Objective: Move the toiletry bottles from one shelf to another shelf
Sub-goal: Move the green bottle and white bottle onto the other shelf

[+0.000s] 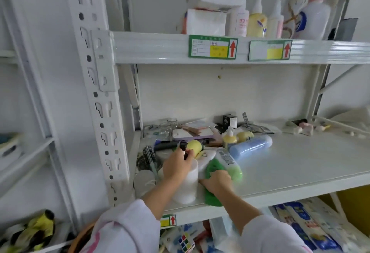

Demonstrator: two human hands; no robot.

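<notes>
On the middle shelf (290, 172) my left hand (176, 165) grips the black pump top of a white bottle (186, 188) that stands upright near the front edge. Just right of it, my right hand (217, 181) closes on a green bottle (214, 190) lying on its side. Behind them lie a white-and-green tube (228, 160), a blue bottle (250, 147), a yellow bottle (195, 146) and a small yellow pump bottle (229, 137). The upper shelf (160, 47) carries several upright bottles, among them a yellow one (257, 22) and a large white pump bottle (314, 18).
A hairbrush (149, 153), glass jars (168, 127), a purple-edged scale (192, 133) and a small black box (230, 120) crowd the shelf's left and back. Tissue packs (206, 22) stand on the upper shelf. A white steel upright (100, 92) rises at left. Packets fill the shelf below.
</notes>
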